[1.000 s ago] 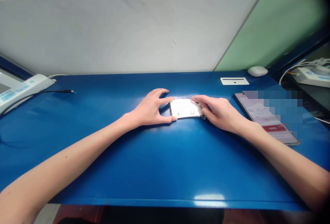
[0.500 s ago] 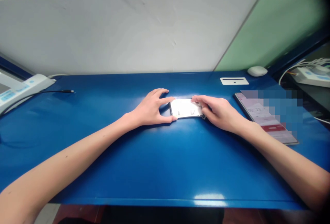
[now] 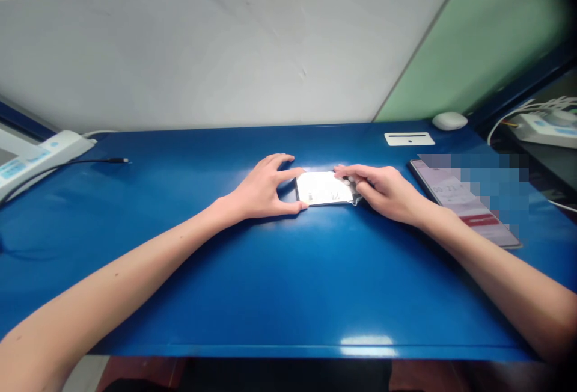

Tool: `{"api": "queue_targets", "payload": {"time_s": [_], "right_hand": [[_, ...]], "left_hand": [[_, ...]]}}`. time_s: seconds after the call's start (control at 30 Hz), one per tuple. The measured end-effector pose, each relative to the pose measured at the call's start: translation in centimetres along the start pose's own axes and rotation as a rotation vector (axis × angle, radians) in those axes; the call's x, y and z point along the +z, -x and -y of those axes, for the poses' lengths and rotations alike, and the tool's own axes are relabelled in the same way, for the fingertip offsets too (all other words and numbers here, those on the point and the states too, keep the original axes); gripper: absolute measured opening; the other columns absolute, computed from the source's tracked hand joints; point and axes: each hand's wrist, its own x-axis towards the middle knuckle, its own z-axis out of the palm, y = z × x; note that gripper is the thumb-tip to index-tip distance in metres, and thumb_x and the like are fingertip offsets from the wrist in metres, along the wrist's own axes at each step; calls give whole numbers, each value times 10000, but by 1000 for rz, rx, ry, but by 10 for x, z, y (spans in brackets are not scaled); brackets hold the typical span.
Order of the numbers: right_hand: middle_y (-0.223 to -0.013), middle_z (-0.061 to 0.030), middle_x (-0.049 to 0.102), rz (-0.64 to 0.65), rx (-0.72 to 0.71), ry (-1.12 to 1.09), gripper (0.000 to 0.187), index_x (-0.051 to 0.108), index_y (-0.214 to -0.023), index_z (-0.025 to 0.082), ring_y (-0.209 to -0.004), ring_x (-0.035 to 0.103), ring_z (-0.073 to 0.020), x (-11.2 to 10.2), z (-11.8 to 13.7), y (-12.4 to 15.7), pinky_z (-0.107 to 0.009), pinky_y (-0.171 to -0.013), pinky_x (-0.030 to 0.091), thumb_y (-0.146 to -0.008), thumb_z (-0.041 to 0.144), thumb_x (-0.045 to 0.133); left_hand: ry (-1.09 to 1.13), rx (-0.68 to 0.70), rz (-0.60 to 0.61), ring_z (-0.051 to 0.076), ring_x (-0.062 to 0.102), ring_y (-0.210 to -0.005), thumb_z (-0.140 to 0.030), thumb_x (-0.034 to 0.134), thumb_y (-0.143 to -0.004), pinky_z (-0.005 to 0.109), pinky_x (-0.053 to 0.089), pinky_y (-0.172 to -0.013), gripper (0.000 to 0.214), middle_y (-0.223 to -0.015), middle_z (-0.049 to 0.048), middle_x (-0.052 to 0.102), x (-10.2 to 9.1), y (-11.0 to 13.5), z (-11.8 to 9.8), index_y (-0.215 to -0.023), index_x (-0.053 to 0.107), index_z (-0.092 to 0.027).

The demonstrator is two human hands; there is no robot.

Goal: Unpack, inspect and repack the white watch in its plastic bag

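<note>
A small flat rectangular case [image 3: 322,189] with a glaring white top, dark edges and a few faint dark marks lies on the blue table [image 3: 279,284]. My left hand [image 3: 265,187] grips its left end, thumb on the near corner and index finger on the far corner, other fingers spread out behind. At the right end, my right hand [image 3: 383,190] has its fingers closed, index fingertip on the far right corner. Something shiny and clear, perhaps plastic, shows between my right thumb and the case; its kind is unclear.
Right of my right hand lies a phone [image 3: 451,199], partly blurred out. Behind it are a white slotted card [image 3: 409,139] and a white rounded object [image 3: 449,121]. A power strip [image 3: 45,154] with a black cable [image 3: 94,162] sits left. A grey panel [image 3: 202,61] closes the back.
My right hand has shifted slightly right at its thumb, uncovering more of the shiny clear bit at the case's right end. My left hand keeps its place.
</note>
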Motion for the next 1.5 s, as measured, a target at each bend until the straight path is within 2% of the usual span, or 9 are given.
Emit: {"api": "queue_targets", "payload": {"time_s": [0.17,0.33,0.43,0.7,0.87,1.1,1.3,1.4,1.5], "right_hand": [[-1273,-117,681,-41,-47,-32,347,609,-1245,162,-1133,663,-247,5,1,1,-388,-923,540,-949,177,429],[-1285,-162,662,-208,-91,120,204,716,-999,151,-1200,611,-299,5,1,0,-464,-1009,506,-922,248,553],[-1216,-141,696,-241,-155,171,181,746,-894,168,-1177,605,-304,3,-1,0,-466,-985,525,-915,236,579],[-996,-110,760,-243,-219,147,176,770,-926,178,-1017,677,-271,2,0,-1,-415,-860,585,-906,222,601],[-1084,-102,763,-183,-128,157,230,778,-1022,172,-914,742,-249,0,0,1,-363,-824,603,-913,259,595],[-1178,-118,730,-63,-187,163,343,679,-1243,134,-1104,679,-270,0,10,3,-399,-919,569,-946,260,562],[-1046,-91,767,-125,-232,157,303,686,-1189,150,-1102,653,-281,6,12,3,-423,-884,571,-933,289,606],[-926,-75,768,-147,-277,122,223,714,-1076,167,-1097,637,-272,9,12,4,-403,-882,565,-927,303,619],[-931,-94,745,-153,-303,125,204,711,-1033,160,-1069,622,-277,11,13,4,-417,-877,562,-931,305,609]], "left_hand": [[-38,36,-12,369,394,-1376,-529,681,-775,516,358,-1122,644,-1453,200,461,2,1,2,-1293,589,-158],[-106,71,-45,362,410,-1357,-429,606,-815,514,350,-1132,606,-1420,220,488,6,2,2,-1315,509,-101],[-130,81,-42,355,420,-1350,-407,572,-833,492,343,-1145,586,-1411,228,494,7,2,2,-1308,500,-71],[-152,106,-42,360,397,-1367,-373,509,-881,498,330,-1158,616,-1432,244,470,9,3,5,-1375,439,-11],[-144,95,-40,364,375,-1386,-454,495,-914,521,319,-1157,662,-1463,229,447,9,3,5,-1421,411,-36],[-125,65,-1,402,356,-1391,-648,575,-845,564,323,-1134,845,-1479,239,421,6,1,2,-1445,413,-77],[-91,87,-5,400,368,-1386,-617,566,-877,556,322,-1132,697,-1457,215,458,6,2,4,-1345,535,-102],[-64,138,-13,364,404,-1373,-562,552,-910,552,297,-1145,596,-1435,178,500,6,1,5,-1331,545,-140],[-33,156,-14,350,417,-1373,-523,546,-928,566,278,-1148,546,-1424,148,525,6,1,5,-1353,532,-180]]}}
